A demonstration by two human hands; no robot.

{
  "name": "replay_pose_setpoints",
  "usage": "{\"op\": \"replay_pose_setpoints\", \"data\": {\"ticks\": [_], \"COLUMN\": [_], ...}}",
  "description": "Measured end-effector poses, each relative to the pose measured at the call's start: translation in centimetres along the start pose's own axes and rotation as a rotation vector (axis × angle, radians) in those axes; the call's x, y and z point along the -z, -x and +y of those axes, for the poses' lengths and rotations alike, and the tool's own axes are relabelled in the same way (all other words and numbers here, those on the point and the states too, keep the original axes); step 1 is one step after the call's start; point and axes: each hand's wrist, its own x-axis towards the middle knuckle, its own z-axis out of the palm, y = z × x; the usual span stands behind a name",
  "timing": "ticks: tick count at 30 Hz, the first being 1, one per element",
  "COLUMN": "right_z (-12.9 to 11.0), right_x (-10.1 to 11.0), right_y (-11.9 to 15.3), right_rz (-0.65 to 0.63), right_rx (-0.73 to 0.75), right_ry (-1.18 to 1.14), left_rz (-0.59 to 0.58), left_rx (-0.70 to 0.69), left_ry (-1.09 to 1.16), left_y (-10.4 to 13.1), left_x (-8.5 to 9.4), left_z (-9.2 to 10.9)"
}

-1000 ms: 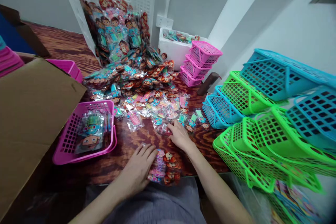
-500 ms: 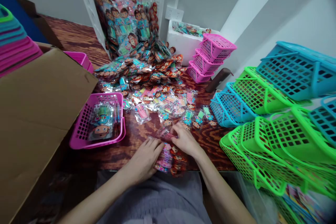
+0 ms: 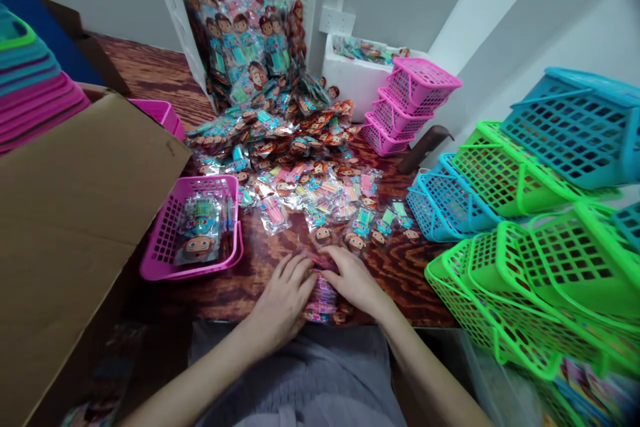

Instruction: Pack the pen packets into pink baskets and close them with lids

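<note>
At the front edge of the table lies a stack of small clear packets (image 3: 323,299) with pink contents and printed cartoon figures. My left hand (image 3: 284,295) presses against its left side, fingers bent over the top left. My right hand (image 3: 354,280) closes on the stack's upper right, where its thumb and fingertips meet the packets. Blur and the fingers hide the packets' far ends. Just beyond the hands, several loose packets (image 3: 361,223) with cartoon heads lie on the wood-grain table. A pink basket (image 3: 150,260) holding more packets stands to the left.
A large heap of packets (image 3: 265,140) spills from a white crate (image 3: 187,47) at the back. Stacked pink baskets (image 3: 400,110) stand beside a white foam box (image 3: 345,80). Blue baskets (image 3: 435,203) and green baskets (image 3: 493,280) crowd the right. A cardboard box (image 3: 85,213) fills the left.
My right hand has brought a pink packet from above down to the stack. The hands are closer together, and the view has shifted slightly.
</note>
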Motion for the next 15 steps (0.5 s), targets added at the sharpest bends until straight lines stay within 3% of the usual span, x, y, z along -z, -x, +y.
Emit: {"op": "replay_pose_setpoints", "data": {"ticks": [4,6,8,9,12,15], "right_z": [0.2,0.8,2.2,3.3,6.9,9.8], "right_x": [-0.1,0.4,1.5,2.2,4.6,5.8], "right_y": [0.6,0.2,-0.6,-1.2,-2.5,-3.4], "right_rz": [-0.034,-0.111,-0.092,-0.015,0.397,0.652], "right_rx": [0.046,0.081,-0.026,-0.135,-0.491,-0.662], "right_ry": [-0.003,-0.069,-0.142,-0.144,-0.024,0.059], "left_rz": [-0.02,-0.065,-0.084,-0.076,-0.041,-0.051], "left_rx": [-0.073,-0.086,-0.089,-0.09,-0.079,-0.033], "left_ry": [-0.067,-0.061,-0.049,-0.044,-0.028,0.01], "left_y": [-0.1,-0.2,-0.2,-0.2,-0.1,-0.1], "left_x": [0.2,0.0,-0.6,-0.9,-1.8,-1.9], "left_z": [-0.2,-0.5,-1.0,-1.3,-1.6,-1.4]}}
